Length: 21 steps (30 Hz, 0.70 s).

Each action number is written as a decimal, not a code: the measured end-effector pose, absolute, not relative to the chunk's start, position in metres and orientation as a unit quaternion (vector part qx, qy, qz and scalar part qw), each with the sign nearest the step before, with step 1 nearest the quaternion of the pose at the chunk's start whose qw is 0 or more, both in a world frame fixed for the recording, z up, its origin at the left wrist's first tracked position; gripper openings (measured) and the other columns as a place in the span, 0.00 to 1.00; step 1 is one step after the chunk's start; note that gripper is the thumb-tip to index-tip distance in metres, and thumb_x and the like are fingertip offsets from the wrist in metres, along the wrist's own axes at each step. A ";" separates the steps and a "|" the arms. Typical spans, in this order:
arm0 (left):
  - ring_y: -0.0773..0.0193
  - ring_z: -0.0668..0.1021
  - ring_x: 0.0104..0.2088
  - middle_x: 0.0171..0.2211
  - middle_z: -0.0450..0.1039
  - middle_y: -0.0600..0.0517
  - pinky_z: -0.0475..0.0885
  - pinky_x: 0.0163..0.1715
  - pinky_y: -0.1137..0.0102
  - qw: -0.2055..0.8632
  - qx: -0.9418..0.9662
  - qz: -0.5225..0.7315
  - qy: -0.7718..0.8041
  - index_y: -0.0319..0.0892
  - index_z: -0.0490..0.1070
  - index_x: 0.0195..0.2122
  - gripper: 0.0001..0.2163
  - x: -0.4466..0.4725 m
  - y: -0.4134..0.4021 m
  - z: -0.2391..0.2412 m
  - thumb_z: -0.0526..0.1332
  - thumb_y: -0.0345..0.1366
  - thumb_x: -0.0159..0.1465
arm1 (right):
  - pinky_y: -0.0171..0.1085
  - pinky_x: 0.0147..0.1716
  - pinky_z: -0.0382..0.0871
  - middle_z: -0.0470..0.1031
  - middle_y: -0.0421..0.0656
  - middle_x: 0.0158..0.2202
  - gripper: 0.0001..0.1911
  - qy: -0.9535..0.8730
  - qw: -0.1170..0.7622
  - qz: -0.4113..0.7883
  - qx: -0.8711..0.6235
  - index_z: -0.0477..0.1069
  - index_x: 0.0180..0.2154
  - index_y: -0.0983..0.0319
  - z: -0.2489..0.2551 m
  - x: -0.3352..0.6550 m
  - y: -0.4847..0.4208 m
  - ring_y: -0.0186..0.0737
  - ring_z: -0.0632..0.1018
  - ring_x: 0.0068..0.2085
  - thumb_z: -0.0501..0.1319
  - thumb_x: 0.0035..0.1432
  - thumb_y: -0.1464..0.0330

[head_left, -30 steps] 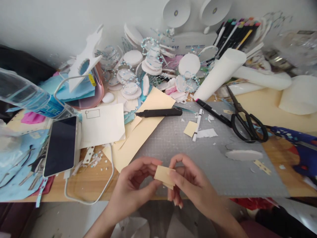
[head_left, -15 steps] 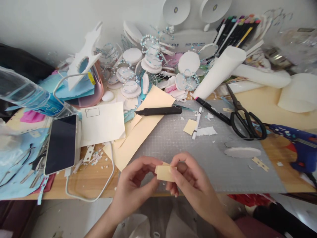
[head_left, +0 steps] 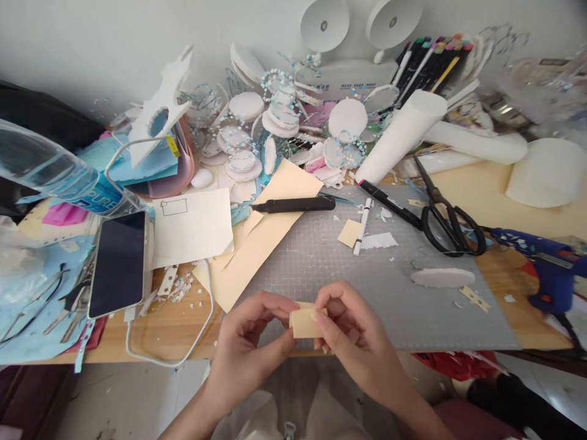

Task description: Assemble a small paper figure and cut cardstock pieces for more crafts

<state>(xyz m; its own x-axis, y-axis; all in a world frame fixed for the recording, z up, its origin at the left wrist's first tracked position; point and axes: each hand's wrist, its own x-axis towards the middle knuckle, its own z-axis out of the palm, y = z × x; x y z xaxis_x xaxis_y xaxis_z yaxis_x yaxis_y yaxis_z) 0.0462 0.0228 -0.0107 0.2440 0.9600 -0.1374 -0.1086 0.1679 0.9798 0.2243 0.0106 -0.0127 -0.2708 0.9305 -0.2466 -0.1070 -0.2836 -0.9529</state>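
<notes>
Between my two hands, above the front edge of the grey cutting mat (head_left: 293, 269), is a small piece of folded yellow paper (head_left: 306, 324). My left hand (head_left: 259, 342) pinches its left end between thumb and index finger. At the opposite end, my right hand (head_left: 351, 333) grips the paper with its thumb across the front, the other fingers curled behind. A larger yellow sheet (head_left: 270, 238) lies beyond, with a black marker (head_left: 293, 204) across it. To the right rest a small yellow square (head_left: 350, 233) and a white pen (head_left: 363, 226).
Black scissors (head_left: 452, 226) and a blue glue gun (head_left: 545, 256) lie at the right. On the left are a phone (head_left: 118, 263), its white cable (head_left: 169, 365), a white card (head_left: 195, 235) and a tilted water bottle (head_left: 59, 171). White paper rolls (head_left: 403, 137) and beaded decorations (head_left: 279, 107) crowd the back.
The folded yellow paper has turned slightly in my fingers, its layers now lining up a little more closely. Both hands keep their grip, and the view has shifted slightly.
</notes>
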 end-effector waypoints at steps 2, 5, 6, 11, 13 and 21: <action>0.70 0.78 0.34 0.33 0.79 0.55 0.73 0.37 0.79 0.624 0.480 0.427 0.445 0.46 0.77 0.38 0.07 0.046 0.021 -0.009 0.67 0.29 0.60 | 0.28 0.27 0.65 0.66 0.35 0.27 0.05 -0.455 0.402 0.653 -0.452 0.63 0.38 0.56 -0.013 0.223 0.009 0.30 0.72 0.28 0.55 0.68 0.63; 0.68 0.78 0.34 0.33 0.79 0.53 0.73 0.37 0.76 0.624 0.476 0.425 0.451 0.45 0.77 0.39 0.05 0.047 0.017 -0.008 0.66 0.31 0.62 | 0.29 0.27 0.67 0.66 0.36 0.28 0.05 -0.461 0.411 0.647 -0.447 0.63 0.37 0.56 -0.014 0.220 0.006 0.30 0.72 0.28 0.54 0.68 0.64; 0.68 0.78 0.34 0.33 0.79 0.53 0.73 0.37 0.76 0.622 0.476 0.428 0.452 0.45 0.76 0.39 0.05 0.048 0.016 -0.009 0.66 0.31 0.62 | 0.29 0.28 0.67 0.66 0.36 0.28 0.05 -0.463 0.412 0.644 -0.449 0.63 0.37 0.56 -0.015 0.219 0.006 0.30 0.72 0.28 0.54 0.68 0.64; 0.70 0.78 0.35 0.34 0.78 0.56 0.73 0.39 0.77 0.585 0.500 0.451 0.453 0.47 0.76 0.41 0.08 0.051 0.010 -0.014 0.65 0.28 0.62 | 0.29 0.26 0.65 0.65 0.35 0.27 0.05 -0.455 0.440 0.623 -0.459 0.63 0.37 0.56 -0.017 0.216 0.004 0.30 0.71 0.27 0.55 0.67 0.64; 0.71 0.78 0.36 0.34 0.78 0.56 0.73 0.40 0.79 0.572 0.515 0.451 0.451 0.48 0.76 0.41 0.10 0.049 0.009 -0.015 0.65 0.26 0.62 | 0.29 0.26 0.64 0.64 0.35 0.26 0.05 -0.455 0.446 0.620 -0.458 0.63 0.37 0.56 -0.018 0.215 0.004 0.30 0.69 0.26 0.55 0.67 0.64; 0.66 0.78 0.38 0.37 0.77 0.53 0.73 0.40 0.76 0.619 0.517 0.408 0.428 0.46 0.75 0.44 0.07 0.040 0.017 -0.006 0.64 0.34 0.64 | 0.30 0.26 0.61 0.62 0.35 0.27 0.04 -0.470 0.450 0.601 -0.463 0.63 0.38 0.56 -0.026 0.214 0.004 0.30 0.66 0.27 0.56 0.67 0.63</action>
<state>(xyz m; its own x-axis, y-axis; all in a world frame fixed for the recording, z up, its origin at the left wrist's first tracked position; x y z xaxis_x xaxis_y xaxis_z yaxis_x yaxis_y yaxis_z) 0.0401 0.0169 -0.0060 0.3010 0.9475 -0.1079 -0.0626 0.1326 0.9892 0.2143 0.0041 -0.0263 -0.1646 0.9773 -0.1334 -0.1057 -0.1520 -0.9827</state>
